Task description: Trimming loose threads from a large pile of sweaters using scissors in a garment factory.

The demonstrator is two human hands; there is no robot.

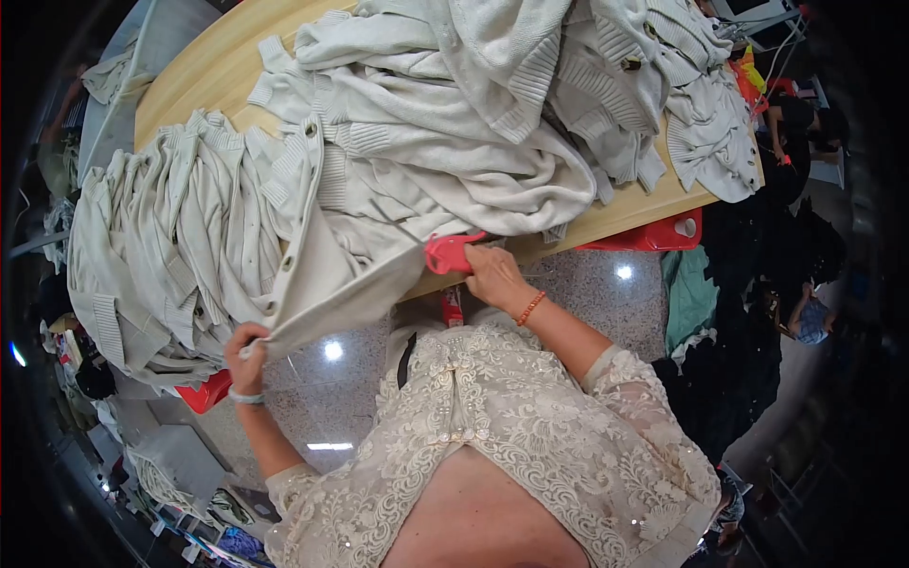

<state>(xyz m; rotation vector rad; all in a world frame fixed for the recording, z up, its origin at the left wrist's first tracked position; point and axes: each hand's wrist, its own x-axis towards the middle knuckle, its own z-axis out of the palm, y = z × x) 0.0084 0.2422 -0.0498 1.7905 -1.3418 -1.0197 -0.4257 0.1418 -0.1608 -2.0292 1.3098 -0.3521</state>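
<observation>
A cream knit cardigan (pixel 355 289) with dark buttons along its front band is stretched over the near edge of the table. My left hand (pixel 246 360) grips the lower corner of that band at the left. In my right hand (pixel 497 279) are red-handled scissors (pixel 449 254), closed in my fingers, with a thin metal blade pointing up and left across the cloth. The scissors are beside the right end of the stretched fabric; whether they touch it, I cannot tell.
Several more cream knits lie heaped on the wooden table (pixel 194 71), with a gathered row of them (pixel 156 256) at the left. Red plastic stools (pixel 653 235) stand beneath the edge. Dark cloth (pixel 729 312) and a green cloth (pixel 689 293) are on the right. Another person (pixel 795 123) sits at far right.
</observation>
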